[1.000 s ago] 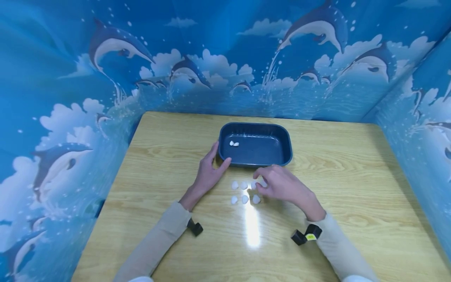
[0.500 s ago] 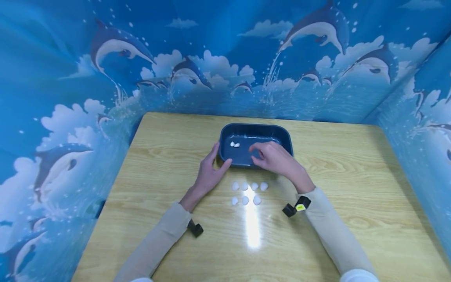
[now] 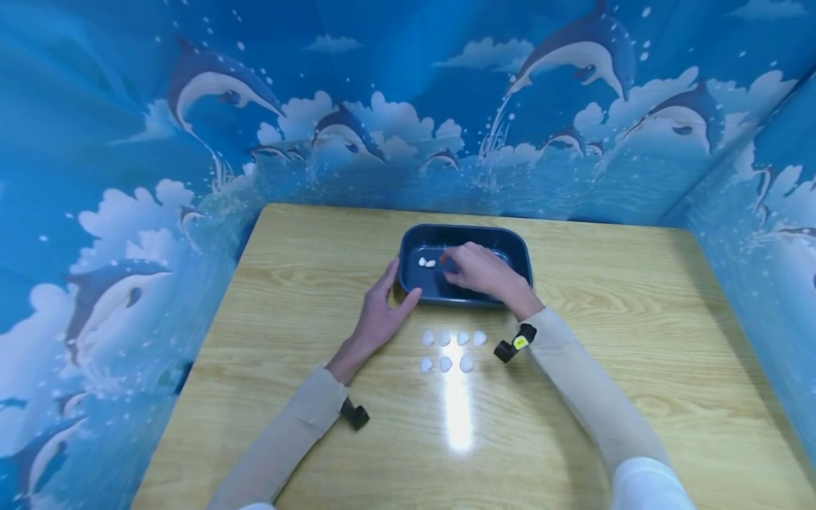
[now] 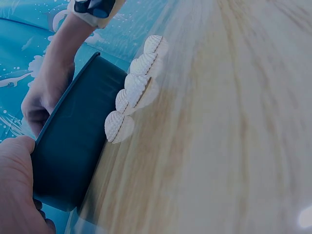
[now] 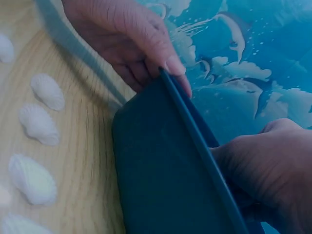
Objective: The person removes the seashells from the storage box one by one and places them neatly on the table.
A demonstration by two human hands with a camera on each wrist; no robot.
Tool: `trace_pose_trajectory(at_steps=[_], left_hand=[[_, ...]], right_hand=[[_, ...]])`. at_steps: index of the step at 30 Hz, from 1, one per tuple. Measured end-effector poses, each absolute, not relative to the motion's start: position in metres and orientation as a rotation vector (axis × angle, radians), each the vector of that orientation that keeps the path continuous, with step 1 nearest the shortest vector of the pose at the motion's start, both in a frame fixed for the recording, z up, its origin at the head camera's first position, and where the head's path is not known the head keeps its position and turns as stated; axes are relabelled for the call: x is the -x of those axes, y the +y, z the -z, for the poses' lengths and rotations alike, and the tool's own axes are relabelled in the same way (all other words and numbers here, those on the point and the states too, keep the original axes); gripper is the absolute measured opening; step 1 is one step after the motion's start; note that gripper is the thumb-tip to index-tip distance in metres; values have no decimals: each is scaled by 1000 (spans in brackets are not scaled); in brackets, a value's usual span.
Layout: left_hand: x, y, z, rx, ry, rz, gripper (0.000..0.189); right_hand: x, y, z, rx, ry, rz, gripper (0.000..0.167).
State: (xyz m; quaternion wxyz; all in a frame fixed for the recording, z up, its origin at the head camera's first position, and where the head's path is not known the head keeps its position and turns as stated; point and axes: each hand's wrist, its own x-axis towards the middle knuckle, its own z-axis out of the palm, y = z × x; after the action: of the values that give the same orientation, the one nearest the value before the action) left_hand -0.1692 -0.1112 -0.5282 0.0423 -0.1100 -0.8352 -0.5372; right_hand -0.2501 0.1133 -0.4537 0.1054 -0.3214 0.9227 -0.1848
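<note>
Seashells (image 3: 445, 364), white and ribbed, lie in two rows on the table in front of a dark blue plastic tray (image 3: 460, 303). Inside the tray, toward its left end, sit two white shells (image 3: 430, 263). My left hand (image 3: 377, 312) holds the tray's near left corner, thumb over the rim and fingers along the outer side. Over the tray's floor, just right of the two shells, is my right hand (image 3: 481, 270), fingers bent toward the thumb. Its fingertips are hidden by the tray wall in both wrist views, so I cannot tell whether a shell is between them.
The wood-grain table (image 3: 612, 312) extends to both sides, with a bright glare in front of the shells. Blue sheeting (image 3: 408, 113) printed with dolphins rises behind the table and at its sides. A black wrist camera (image 3: 354, 414) sits on the left sleeve.
My right hand has moved from beside the shell rows, up over the tray's near rim, then left inside it toward the two shells. The left hand has stayed at the tray's corner.
</note>
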Motion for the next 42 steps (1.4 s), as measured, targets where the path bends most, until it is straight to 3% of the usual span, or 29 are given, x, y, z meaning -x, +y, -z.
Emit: trace_pose_trajectory(at_steps=[28, 42], left_hand=[[169, -111, 531, 357, -2551, 1645, 84], [170, -112, 530, 351, -2558, 1645, 83]], right_hand=[[277, 102, 478, 946, 2642, 549, 24], [285, 120, 483, 759, 2634, 613, 28]])
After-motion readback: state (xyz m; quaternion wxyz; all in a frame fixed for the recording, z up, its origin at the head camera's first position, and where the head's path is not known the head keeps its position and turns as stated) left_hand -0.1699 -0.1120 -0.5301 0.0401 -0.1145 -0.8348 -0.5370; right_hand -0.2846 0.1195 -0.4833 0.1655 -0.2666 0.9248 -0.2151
